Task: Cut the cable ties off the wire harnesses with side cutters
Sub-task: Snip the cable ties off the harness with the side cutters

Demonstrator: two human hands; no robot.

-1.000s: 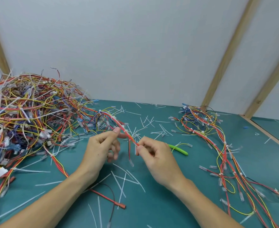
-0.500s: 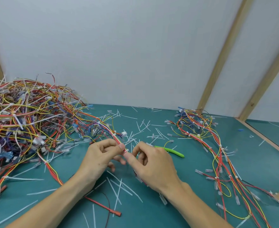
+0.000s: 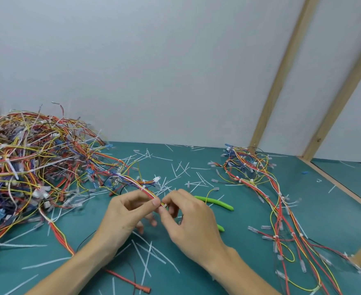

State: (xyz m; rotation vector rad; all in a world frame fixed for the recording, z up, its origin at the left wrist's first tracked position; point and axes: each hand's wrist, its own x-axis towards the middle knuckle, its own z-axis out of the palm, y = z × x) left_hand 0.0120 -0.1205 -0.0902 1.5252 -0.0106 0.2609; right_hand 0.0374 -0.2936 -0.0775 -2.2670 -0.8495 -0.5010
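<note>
Hands on wire harness

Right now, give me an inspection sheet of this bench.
Surface: teal mat, bare in patches.
Job's things: green-handled side cutters lying on the mat behind the right hand; harness strand held between both hands.
Clutter: cut white tie pieces scattered about.
Grippers: left hand and right hand both pinch the strand.
Cables: big tangled pile left; smaller bundle right.
Surroundings: white wall panel, wooden battens.
</note>
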